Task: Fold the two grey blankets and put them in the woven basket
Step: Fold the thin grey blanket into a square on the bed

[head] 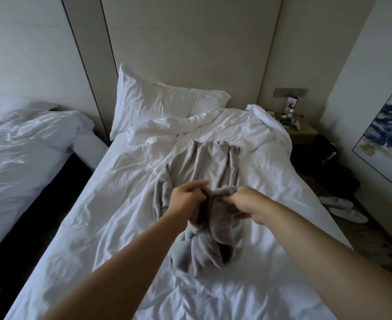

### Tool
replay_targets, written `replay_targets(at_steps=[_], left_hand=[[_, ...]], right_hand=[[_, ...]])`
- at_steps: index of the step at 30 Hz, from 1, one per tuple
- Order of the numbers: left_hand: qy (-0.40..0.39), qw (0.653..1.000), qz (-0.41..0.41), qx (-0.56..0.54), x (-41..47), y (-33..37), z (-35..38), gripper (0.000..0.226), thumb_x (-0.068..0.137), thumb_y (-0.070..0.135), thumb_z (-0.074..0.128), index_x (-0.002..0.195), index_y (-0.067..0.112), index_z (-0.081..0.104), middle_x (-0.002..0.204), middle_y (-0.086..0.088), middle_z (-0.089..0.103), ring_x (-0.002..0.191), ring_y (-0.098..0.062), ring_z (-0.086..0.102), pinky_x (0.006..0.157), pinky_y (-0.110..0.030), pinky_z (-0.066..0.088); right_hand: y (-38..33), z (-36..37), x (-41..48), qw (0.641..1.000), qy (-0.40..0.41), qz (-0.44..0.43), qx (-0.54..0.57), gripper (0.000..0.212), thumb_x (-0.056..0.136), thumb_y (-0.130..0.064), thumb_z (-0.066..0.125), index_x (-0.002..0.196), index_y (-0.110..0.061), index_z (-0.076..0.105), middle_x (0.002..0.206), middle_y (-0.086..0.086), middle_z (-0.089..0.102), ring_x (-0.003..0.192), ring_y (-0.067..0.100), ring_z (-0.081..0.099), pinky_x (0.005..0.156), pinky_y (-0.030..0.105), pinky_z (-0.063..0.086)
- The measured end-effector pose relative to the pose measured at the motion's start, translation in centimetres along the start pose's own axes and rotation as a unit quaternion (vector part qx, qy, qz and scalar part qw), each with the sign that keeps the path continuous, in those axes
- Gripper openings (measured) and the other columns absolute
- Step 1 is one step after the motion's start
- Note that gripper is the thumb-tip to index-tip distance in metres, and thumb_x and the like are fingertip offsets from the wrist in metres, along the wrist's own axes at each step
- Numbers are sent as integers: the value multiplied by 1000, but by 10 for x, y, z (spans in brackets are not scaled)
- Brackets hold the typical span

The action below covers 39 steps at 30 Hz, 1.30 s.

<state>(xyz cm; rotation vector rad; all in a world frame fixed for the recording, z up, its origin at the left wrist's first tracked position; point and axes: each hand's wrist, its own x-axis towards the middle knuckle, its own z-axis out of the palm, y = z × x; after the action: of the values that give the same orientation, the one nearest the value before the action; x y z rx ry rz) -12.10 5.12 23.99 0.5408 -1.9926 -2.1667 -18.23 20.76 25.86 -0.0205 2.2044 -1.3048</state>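
A crumpled grey blanket (204, 167) lies lengthwise on the white duvet of the bed (125, 218) in front of me. My left hand (185, 197) and my right hand (246, 204) are close together above its middle, and each grips a bunched fold of the grey cloth, lifting it off the bed. Below my hands the near part of the blanket (202, 248) hangs and piles in a heap. I cannot tell whether this grey cloth is one blanket or two. No woven basket is in view.
Two white pillows (158, 102) lean at the headboard. A second white bed (24, 153) stands to the left across a dark gap. On the right are a bedside table (302, 131) with small items, dark bags, white slippers (343, 206) on the floor and a framed painting (387, 125).
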Motion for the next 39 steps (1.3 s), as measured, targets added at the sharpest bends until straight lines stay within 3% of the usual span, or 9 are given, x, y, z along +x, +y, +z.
replay_targets(at_steps=[6, 9, 11, 13, 16, 20, 29, 35, 39], left_hand=[[285, 948, -101, 101, 30, -42, -78, 17, 86, 11, 51, 90, 15, 67, 83, -6, 65, 75, -24, 58, 64, -28, 45], [82, 856, -224, 458, 36, -90, -118, 33, 91, 26, 48, 115, 11, 65, 118, -7, 65, 106, -25, 61, 88, -29, 45], [-32, 774, -318, 547, 31, -116, -129, 44, 95, 35, 41, 122, 8, 61, 126, -9, 61, 107, -24, 59, 94, -29, 43], [-25, 803, -352, 480, 29, -127, -130, 37, 95, 23, 43, 123, 5, 60, 127, -13, 60, 109, -27, 59, 88, -27, 47], [168, 879, -226, 385, 47, -141, -125, 36, 86, 4, 49, 116, 14, 64, 118, -12, 64, 104, -30, 62, 80, -29, 49], [138, 892, -120, 414, 67, -165, -98, 55, 77, -1, 44, 119, 29, 62, 104, -3, 54, 85, -22, 56, 72, -29, 42], [-158, 777, -234, 563, 130, -324, -61, 94, 82, 54, 61, 150, 40, -3, 130, -27, 49, 113, -40, 55, 96, -41, 42], [-169, 748, -197, 610, 117, -369, -52, 42, 96, 40, 38, 134, 23, 43, 125, -14, 59, 113, -36, 56, 92, -41, 43], [-293, 682, -229, 630, 97, -342, -48, 44, 98, 42, 33, 128, 18, 55, 130, -11, 57, 116, -31, 54, 94, -37, 42]], right_hand=[[38, -43, 32, 878, 467, -23, 97, 34, 93, -4, 34, 119, -3, 57, 123, 19, 60, 114, 36, 55, 91, 34, 40], [80, -41, 43, 951, 226, 62, -201, 48, 96, -14, 43, 142, -4, 37, 126, 24, 56, 113, 37, 56, 92, 35, 44], [119, -33, 44, 900, -66, 258, -344, 52, 95, -15, 49, 143, -2, 35, 102, 17, 59, 87, 28, 61, 69, 26, 52], [148, -28, 42, 835, -210, 350, -369, 42, 92, -12, 47, 133, -3, 50, 83, 9, 55, 69, 20, 55, 57, 24, 47], [166, -29, 62, 898, -50, 283, -334, 21, 95, -12, 43, 104, 0, 59, 108, 17, 60, 93, 30, 57, 80, 32, 48], [165, -14, 100, 939, 251, 167, -168, 31, 95, -14, 40, 124, -6, 48, 125, 25, 55, 111, 41, 53, 80, 37, 39], [259, 70, 227, 916, -87, 125, -371, 105, 79, -49, 69, 154, -24, -1, 146, 17, 39, 129, 33, 44, 104, 41, 40], [304, 113, 231, 875, -77, 89, -469, 24, 92, -33, 52, 110, -18, 56, 128, 13, 56, 114, 34, 54, 82, 36, 43], [300, 118, 188, 818, -233, 151, -503, 41, 95, -39, 47, 123, -11, 59, 127, 16, 59, 114, 32, 57, 86, 33, 43]])
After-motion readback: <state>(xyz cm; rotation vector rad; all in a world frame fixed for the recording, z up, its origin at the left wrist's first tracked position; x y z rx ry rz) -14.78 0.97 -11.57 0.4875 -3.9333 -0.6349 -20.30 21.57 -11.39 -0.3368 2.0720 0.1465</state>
